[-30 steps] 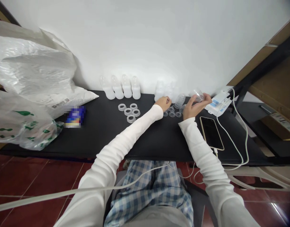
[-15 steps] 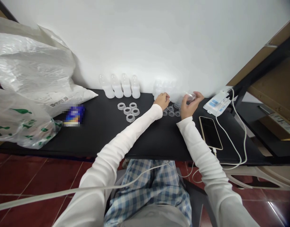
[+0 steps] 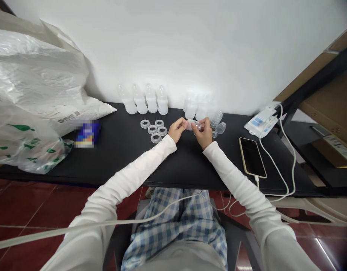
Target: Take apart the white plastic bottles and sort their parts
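My left hand (image 3: 177,129) is closed at the base end of a small milky-white baby bottle (image 3: 191,122), which lies on its side in the air above the table. My right hand (image 3: 204,134) grips its other end, where a clear dome cap shows between the fingers. Whether the cap is seated on the bottle I cannot tell. Behind the hands several more white bottles (image 3: 201,107) stand against the wall. Beside my right hand are stacked clear caps (image 3: 217,118) and one loose clear cap (image 3: 220,128). Small clear rings (image 3: 214,134) are partly hidden by that hand.
On the left stand several capped bottles (image 3: 151,101), with several translucent collar rings (image 3: 152,129) in front. Plastic bags (image 3: 43,82) and a blurred blue packet (image 3: 88,133) lie farther left. A phone (image 3: 252,157), white cables and a power strip (image 3: 262,122) are on the right.
My left hand has moved left and toward me from the standing bottles, now with a bottle. My right hand has come left to meet it, bringing the clear cap to the bottle.
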Demonstrator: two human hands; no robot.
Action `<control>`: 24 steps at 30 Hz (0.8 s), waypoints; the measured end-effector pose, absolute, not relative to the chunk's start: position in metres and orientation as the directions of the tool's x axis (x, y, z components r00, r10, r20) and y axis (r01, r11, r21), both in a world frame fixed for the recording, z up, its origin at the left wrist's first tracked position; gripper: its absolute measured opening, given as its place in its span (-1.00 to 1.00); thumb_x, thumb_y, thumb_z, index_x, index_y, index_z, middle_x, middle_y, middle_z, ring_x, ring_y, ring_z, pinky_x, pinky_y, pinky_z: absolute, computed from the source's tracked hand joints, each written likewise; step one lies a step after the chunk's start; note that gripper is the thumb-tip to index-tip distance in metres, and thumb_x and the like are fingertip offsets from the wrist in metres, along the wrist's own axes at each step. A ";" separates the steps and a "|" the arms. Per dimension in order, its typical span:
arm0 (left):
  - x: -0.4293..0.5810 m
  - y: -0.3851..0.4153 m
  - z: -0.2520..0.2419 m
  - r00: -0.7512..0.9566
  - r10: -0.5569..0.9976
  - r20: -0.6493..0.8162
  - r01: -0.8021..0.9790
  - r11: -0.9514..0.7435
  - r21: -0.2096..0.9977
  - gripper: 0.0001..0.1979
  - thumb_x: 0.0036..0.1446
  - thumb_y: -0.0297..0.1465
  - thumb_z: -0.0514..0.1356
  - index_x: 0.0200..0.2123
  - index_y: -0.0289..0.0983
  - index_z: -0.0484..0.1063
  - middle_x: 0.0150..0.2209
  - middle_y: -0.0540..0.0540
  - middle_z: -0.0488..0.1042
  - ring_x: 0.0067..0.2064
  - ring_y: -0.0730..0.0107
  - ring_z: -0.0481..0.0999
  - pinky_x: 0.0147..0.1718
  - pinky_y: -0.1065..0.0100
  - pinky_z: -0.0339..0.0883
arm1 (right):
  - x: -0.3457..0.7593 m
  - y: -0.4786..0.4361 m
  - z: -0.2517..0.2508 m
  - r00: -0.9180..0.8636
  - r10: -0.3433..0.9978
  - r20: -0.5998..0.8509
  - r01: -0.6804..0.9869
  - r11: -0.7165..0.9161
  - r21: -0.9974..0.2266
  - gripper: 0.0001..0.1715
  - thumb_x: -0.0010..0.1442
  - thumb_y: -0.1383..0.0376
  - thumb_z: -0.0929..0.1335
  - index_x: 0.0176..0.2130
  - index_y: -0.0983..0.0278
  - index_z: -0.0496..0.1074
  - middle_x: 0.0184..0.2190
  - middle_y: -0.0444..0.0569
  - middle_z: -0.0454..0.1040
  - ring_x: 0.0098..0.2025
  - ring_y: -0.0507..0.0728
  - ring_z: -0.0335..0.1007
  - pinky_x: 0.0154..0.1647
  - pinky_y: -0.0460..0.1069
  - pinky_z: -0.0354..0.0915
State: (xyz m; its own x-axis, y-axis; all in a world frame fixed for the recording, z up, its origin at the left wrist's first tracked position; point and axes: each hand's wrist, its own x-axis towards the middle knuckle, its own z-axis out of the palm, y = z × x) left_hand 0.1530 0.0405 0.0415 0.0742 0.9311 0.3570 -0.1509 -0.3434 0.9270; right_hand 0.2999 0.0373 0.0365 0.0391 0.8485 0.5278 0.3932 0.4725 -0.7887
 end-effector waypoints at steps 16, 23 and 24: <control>0.137 0.046 0.054 0.152 0.981 0.119 -0.319 -0.065 0.946 -0.61 0.08 -0.40 0.24 -0.65 -0.24 0.09 -0.62 0.06 0.06 -0.55 0.53 0.08 -0.52 0.39 0.06 | 0.310 0.044 0.037 -0.419 0.672 0.611 0.690 0.673 -0.266 -0.60 0.31 -0.05 0.27 -0.27 0.19 0.43 -0.36 0.01 0.46 -0.29 0.15 0.39 -0.19 0.06 0.37; 0.128 0.057 0.048 0.113 0.993 -0.019 -0.266 0.049 0.963 -0.55 0.16 -0.39 0.27 -0.67 -0.25 0.12 -0.65 0.07 0.14 -0.59 0.55 0.13 -0.55 0.41 0.07 | 0.315 0.048 0.037 -0.631 0.479 0.611 0.549 0.831 -0.085 -0.66 0.38 0.36 0.15 -0.08 0.20 0.46 0.05 0.14 0.45 0.08 0.19 0.38 0.03 0.13 0.37; 0.129 0.057 0.049 0.092 0.996 0.020 -0.269 0.006 0.963 -0.56 0.18 -0.38 0.26 -0.67 -0.25 0.14 -0.65 0.07 0.17 -0.58 0.55 0.16 -0.54 0.42 0.09 | 0.316 0.047 0.039 -0.609 0.483 0.629 0.546 0.831 -0.108 -0.69 0.37 0.35 0.17 -0.07 0.22 0.44 0.06 0.15 0.44 0.09 0.21 0.36 0.05 0.14 0.36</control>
